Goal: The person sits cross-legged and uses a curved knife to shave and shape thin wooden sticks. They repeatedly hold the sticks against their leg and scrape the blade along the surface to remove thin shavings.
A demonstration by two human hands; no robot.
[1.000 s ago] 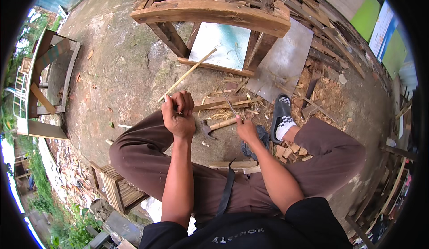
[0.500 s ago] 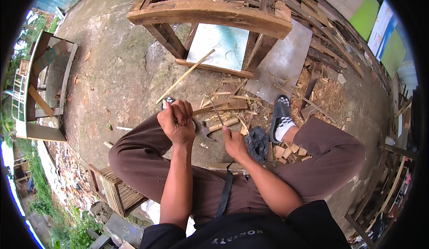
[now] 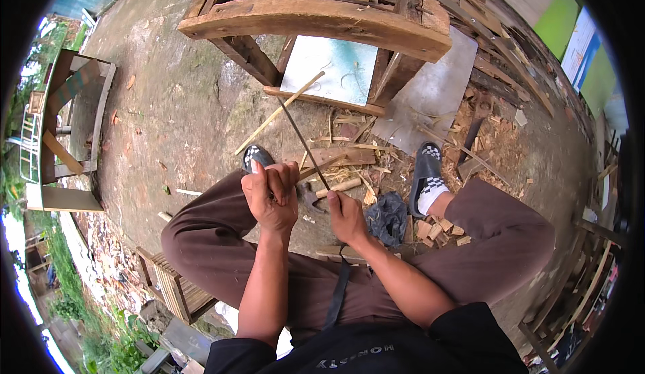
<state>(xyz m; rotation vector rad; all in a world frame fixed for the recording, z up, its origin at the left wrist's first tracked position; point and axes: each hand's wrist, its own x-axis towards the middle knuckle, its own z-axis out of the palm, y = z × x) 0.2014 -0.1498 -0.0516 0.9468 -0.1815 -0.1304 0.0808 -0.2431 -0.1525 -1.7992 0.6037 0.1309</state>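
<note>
My left hand (image 3: 270, 196) is closed in a fist above my left knee, thumb up; whatever may be inside its fingers is hidden. In my right hand (image 3: 347, 221) is one end of a long, thin, dark strip (image 3: 304, 140), like a narrow blade or rod seen edge-on. The strip slants up and to the left, its far end near a pale wooden stick (image 3: 275, 115). Below it, on the ground between my feet, lie a claw hammer (image 3: 311, 198) with a wooden handle, some split wood pieces and a crumpled black plastic bag (image 3: 386, 219).
A heavy wooden frame with a curved beam (image 3: 322, 19) stands ahead, a whitish sheet (image 3: 329, 68) beneath it. Wood chips (image 3: 497, 142) and scrap timber cover the ground to the right. A slatted wooden piece (image 3: 178, 287) is by my left leg, and an open cabinet (image 3: 74, 119) farther left.
My right hand has shifted slightly left, and the strip's far end now reaches farther up and left. The left fist has moved a little right and down, still closed.
</note>
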